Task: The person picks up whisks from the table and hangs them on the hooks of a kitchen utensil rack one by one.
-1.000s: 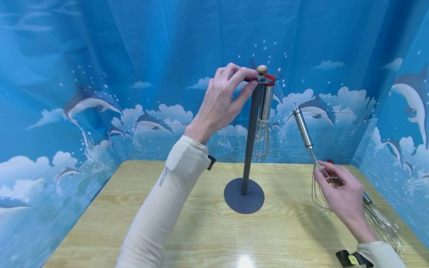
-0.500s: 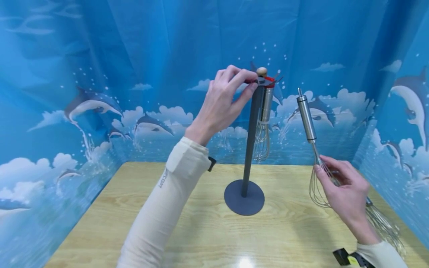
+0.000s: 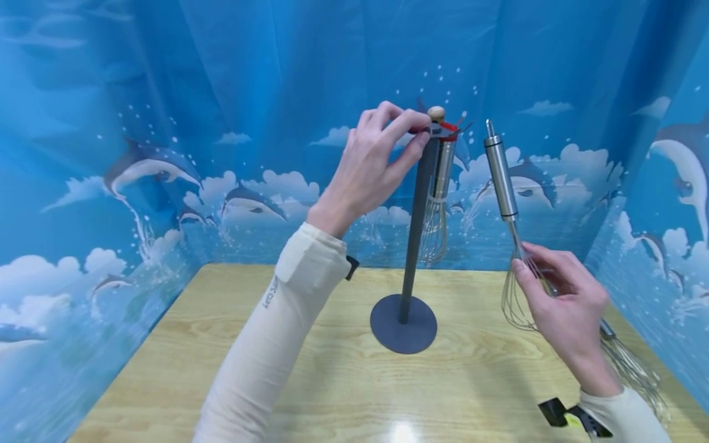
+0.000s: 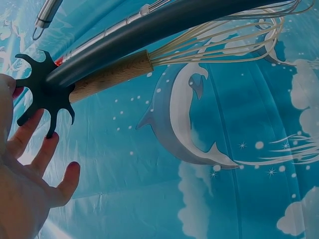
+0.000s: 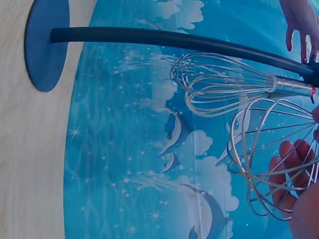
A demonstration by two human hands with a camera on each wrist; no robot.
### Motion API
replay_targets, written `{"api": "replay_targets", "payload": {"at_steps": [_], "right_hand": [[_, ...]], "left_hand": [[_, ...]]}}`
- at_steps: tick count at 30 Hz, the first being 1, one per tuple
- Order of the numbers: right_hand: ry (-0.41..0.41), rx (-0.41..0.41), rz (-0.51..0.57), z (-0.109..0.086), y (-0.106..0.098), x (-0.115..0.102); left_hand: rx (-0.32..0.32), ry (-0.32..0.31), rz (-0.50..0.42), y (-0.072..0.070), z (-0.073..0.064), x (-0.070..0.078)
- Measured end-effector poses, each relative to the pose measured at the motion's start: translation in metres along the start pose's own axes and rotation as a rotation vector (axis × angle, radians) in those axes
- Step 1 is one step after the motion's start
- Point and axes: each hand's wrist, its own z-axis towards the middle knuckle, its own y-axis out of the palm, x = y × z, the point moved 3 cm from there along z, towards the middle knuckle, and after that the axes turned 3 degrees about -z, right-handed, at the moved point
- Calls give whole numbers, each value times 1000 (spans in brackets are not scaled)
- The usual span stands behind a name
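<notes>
A dark hanging stand (image 3: 416,227) stands upright on a round base. With thumb and fingers, my left hand (image 3: 365,166) pinches the edge of its hooked top (image 4: 46,94). Two whisks hang from the hooks: a steel-handled whisk (image 3: 443,171) with a red end, and a wooden-handled whisk (image 4: 114,74) mostly hidden behind it in the head view. To the right of the stand, my right hand (image 3: 567,307) grips another steel whisk (image 3: 501,178) by its wires. That whisk's handle points up, tilted slightly left, and is apart from the stand.
Behind my right wrist, at least one more whisk (image 3: 631,366) lies on the wooden table (image 3: 332,381), partly covered by the hand. A blue dolphin-print curtain (image 3: 310,61) encloses the back and sides.
My right hand has raised the whisk and brought it slightly left, its handle now more upright. The left hand stays at the top of the stand.
</notes>
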Motion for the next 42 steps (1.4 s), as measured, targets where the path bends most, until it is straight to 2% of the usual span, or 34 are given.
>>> {"api": "replay_targets", "payload": {"at_steps": [13, 19, 26, 31, 34, 39, 42], "right_hand": [[-15, -25, -4, 5, 9, -4], [8, -38, -9, 5, 10, -4], [32, -90, -48, 2, 16, -3], [36, -89, -55, -2, 21, 0], [73, -103, -59, -3, 25, -1], [186, -169, -102, -8, 33, -2], [189, -211, -119, -11, 39, -1]], "left_hand": [[-23, -14, 1, 0, 4, 2], [-21, -11, 1, 0, 4, 2], [-12, -19, -12, 1, 2, 2], [-13, -19, -12, 2, 2, 1], [-11, -21, -3, 2, 2, 1], [-5, -16, -5, 2, 3, 0], [-3, -16, -15, 2, 2, 1]]}}
